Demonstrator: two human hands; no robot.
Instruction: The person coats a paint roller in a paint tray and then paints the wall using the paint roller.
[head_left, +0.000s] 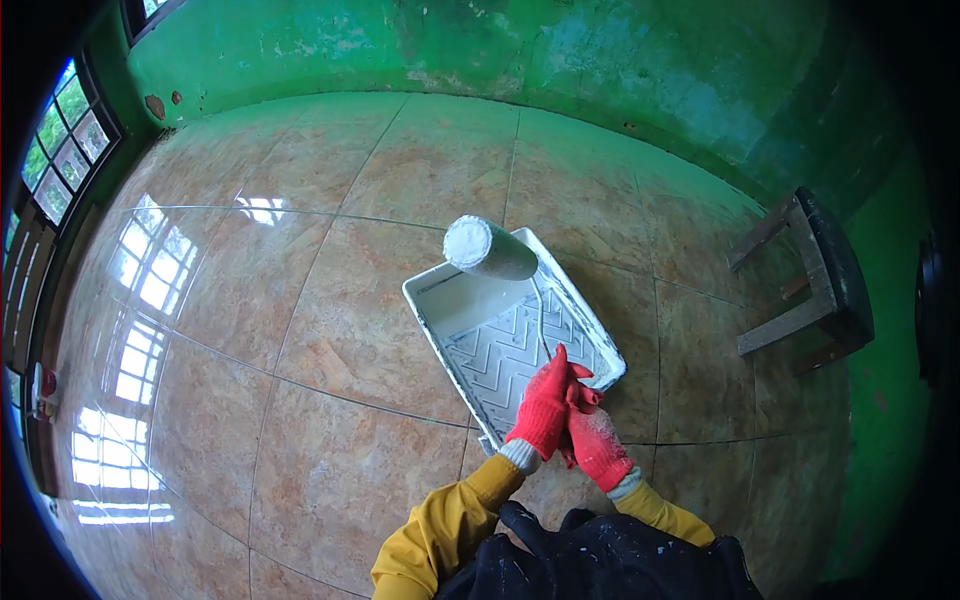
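Observation:
Both my hands wear red knit gloves and meet at the lower end of a paint roller (504, 253), whose handle they hide. My left hand (541, 409) is closed at the wire frame's base, its index finger pointing along the wire. Just to its right, my right hand (596, 439), whitened on the back, is closed lower on the roller. The thick roller cover, coated white at its end, is over the far part of a paint tray (420, 319). White paint lies in the tray's well, and its ribbed slope is smeared with paint.
The tray rests on a glossy tiled floor (360, 315). A worn wooden stool with a dark seat (840, 270) stands at the right. Beyond is a green wall (465, 45) with peeling paint. A barred window (67, 135) and a small red-and-white container (45, 390) are at the left.

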